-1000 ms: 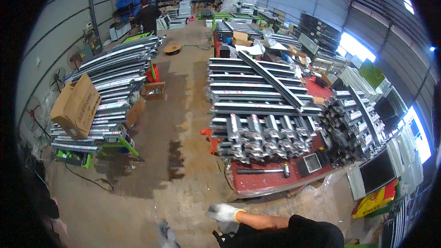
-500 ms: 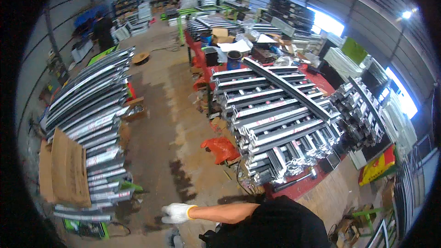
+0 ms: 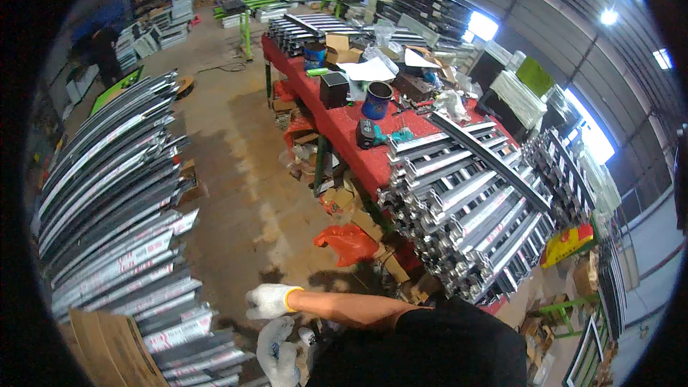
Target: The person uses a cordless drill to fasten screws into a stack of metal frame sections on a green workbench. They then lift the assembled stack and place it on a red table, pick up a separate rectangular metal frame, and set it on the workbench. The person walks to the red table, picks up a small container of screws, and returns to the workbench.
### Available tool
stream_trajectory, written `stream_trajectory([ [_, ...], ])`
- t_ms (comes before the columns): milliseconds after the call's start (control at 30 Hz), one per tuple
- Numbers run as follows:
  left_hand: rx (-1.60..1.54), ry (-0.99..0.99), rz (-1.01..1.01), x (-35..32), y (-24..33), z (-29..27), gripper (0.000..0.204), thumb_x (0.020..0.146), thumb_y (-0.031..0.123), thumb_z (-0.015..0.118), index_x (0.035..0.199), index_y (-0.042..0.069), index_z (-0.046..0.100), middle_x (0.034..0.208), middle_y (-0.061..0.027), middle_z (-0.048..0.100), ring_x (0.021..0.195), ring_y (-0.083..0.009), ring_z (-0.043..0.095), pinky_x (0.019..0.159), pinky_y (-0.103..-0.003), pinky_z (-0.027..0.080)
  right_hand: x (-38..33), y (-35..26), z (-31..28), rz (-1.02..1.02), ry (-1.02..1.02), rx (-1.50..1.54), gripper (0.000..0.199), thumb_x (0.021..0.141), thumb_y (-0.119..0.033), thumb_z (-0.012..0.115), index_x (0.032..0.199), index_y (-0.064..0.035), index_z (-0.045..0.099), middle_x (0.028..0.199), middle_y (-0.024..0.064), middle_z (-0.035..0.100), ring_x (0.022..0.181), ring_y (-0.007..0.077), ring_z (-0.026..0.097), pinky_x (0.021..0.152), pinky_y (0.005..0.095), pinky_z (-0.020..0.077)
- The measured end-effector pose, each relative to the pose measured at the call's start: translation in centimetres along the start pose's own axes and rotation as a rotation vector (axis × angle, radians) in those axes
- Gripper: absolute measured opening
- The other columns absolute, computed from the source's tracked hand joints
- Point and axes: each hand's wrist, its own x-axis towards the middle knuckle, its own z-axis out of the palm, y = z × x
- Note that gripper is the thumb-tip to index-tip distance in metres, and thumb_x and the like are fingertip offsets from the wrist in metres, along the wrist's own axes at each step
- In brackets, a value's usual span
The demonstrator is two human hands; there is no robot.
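My right hand (image 3: 271,302), in a white knit glove with a yellow cuff, reaches left across the front of my body over the floor. Its fingers are loosely bent and a little apart, with no object visible in them. Just below it is my left hand (image 3: 276,355), in a greyish glove, thumb and fingers apart. A small white-and-dark object beside it is too unclear to name. Nearest on the left lies a long row of metal profiles (image 3: 154,254), partly wrapped in printed film. A cardboard sheet (image 3: 115,344) covers its near end.
On the right, a red-covered table (image 3: 337,125) bears stacked metal frame bars (image 3: 473,208), a cordless drill (image 3: 367,134) and a blue bucket (image 3: 377,100). An orange-red plastic bag (image 3: 347,244) and cardboard scraps lie beside the table. A brown floor aisle (image 3: 244,172) runs between.
My view has shifted, so the table's red side and the drill now show. My left glove shows more fully below the right one. The right arm remains stretched to the left.
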Motion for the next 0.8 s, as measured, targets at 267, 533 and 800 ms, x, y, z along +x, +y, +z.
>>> stream_trajectory([
  [267, -0.223, 0.060, -0.226, 14.2, -6.0, 1.3, 0.028, 0.102, 0.019, 0.065, 0.121, -0.001, 0.069, 0.122, -0.0172, 0.068, 0.107, -0.0267, 0.064, 0.098, -0.041, 0.051, 14.6, 3.8, -13.8, -0.031, -0.245, -0.145, 0.038, 0.084, -0.038, 0.065, 0.099, -0.0061, 0.081, 0.100, 0.0188, 0.078, 0.092, 0.0405, 0.072, 0.081, 0.0496, 0.0560],
  [533, -0.495, 0.177, -0.506, 30.3, -13.8, 7.3, 0.030, 0.101, 0.024, 0.063, 0.115, -0.003, 0.069, 0.117, -0.0138, 0.067, 0.107, -0.0251, 0.063, 0.092, -0.038, 0.052, 16.5, 9.7, -40.5, -0.096, 0.440, 0.137, 0.038, 0.089, -0.038, 0.061, 0.087, -0.0030, 0.077, 0.082, 0.0204, 0.074, 0.073, 0.0346, 0.071, 0.074, 0.0479, 0.0558],
  [800, -0.612, -0.309, -0.338, 49.2, -19.2, 14.9, 0.045, 0.103, 0.025, 0.055, 0.133, -0.007, 0.058, 0.127, -0.0207, 0.065, 0.114, -0.0307, 0.066, 0.101, -0.041, 0.054, 4.7, 29.5, -51.4, 0.746, 1.675, 0.186, 0.033, 0.094, -0.033, 0.062, 0.105, -0.0052, 0.073, 0.100, 0.0280, 0.072, 0.101, 0.0469, 0.069, 0.089, 0.0524, 0.0566],
])
